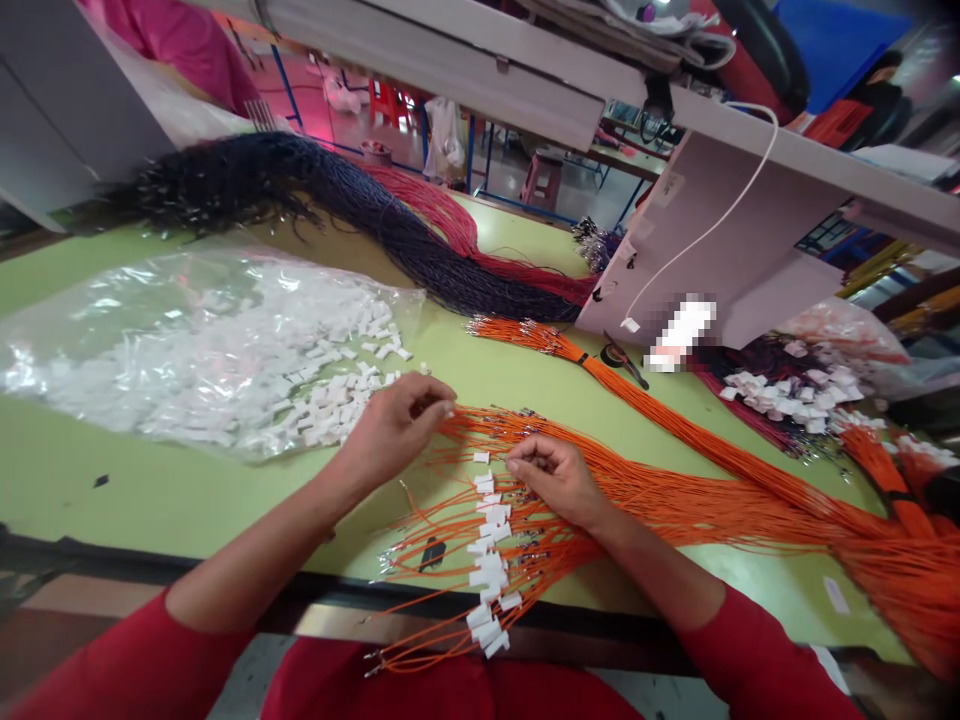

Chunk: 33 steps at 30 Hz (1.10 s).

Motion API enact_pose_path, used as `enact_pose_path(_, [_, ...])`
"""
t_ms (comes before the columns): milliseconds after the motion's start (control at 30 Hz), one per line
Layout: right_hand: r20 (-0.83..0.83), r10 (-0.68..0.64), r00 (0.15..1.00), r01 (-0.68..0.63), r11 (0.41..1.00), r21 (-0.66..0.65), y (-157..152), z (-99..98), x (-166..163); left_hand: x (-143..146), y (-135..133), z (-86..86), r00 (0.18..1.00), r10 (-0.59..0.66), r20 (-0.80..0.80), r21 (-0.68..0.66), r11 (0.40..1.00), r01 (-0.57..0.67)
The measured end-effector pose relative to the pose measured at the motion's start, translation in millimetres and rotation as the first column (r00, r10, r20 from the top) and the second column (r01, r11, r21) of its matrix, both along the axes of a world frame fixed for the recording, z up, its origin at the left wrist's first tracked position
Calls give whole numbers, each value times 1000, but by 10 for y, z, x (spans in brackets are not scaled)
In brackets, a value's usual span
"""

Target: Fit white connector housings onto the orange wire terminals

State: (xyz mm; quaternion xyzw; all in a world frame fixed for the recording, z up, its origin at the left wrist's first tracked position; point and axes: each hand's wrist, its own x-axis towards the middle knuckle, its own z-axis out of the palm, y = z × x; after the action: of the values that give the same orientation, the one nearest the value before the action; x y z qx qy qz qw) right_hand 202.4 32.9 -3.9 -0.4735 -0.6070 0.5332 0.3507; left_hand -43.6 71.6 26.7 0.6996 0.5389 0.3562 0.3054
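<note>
My left hand [401, 425] is closed in a pinch above the tips of the orange wires, at the right edge of a heap of white plastic connectors [337, 405]. Whatever is between its fingertips is too small to make out. To the right, my right hand [559, 480] pinches what looks like the end of an orange wire, over the bundle of orange wires [675, 490]. Between the hands and below them runs a column of white connectors [489, 570] fitted on orange wires, whose loose metal-tipped ends point left.
A clear plastic bag [172, 340] of white connectors lies at left. Behind are a dark blue wire bundle [390, 220], red wires [450, 215] and a tied orange bundle [637, 395]. Snips [624, 362] lie near an upright panel [712, 220]. A shelf beam [465, 65] crosses above.
</note>
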Motion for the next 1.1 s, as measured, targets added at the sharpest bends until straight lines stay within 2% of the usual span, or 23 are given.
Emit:
enact_pose_path(67, [0, -15, 1000, 15, 1000, 3, -7, 4, -5, 129, -149, -24, 951, -7, 308, -228, 970, 81])
enact_pose_path(167, [-14, -29, 999, 29, 1000, 5, -17, 25, -15, 294, -302, -90, 795, 87, 600, -396, 896, 200])
enact_pose_path(300, [-34, -33, 999, 33, 999, -5, -23, 49, -23, 375, -375, -168, 630, 218, 746, -500, 808, 313])
enact_pose_path(467, [-19, 35, 999, -36, 998, -58, -13, 36, 1, 342, -393, -228, 526, 295, 798, -539, 740, 402])
enact_pose_path(600, [-1, 51, 999, -51, 997, -55, -11, 29, 13, 328, -403, -248, 510, 289, 810, -535, 719, 443])
enact_pose_path(800, [-26, -13, 1000, 11, 996, -89, -25, 87, -14, 364, -416, -237, 522, 261, 812, -527, 711, 465])
enact_pose_path(967, [-49, -53, 997, 49, 996, -77, -39, 111, -28, 404, -434, -210, 563, 233, 793, -542, 693, 476])
enact_pose_path(1100, [-36, -59, 998, 57, 997, -60, -49, 121, -37, 428, -454, -211, 604, 202, 771, -545, 701, 461])
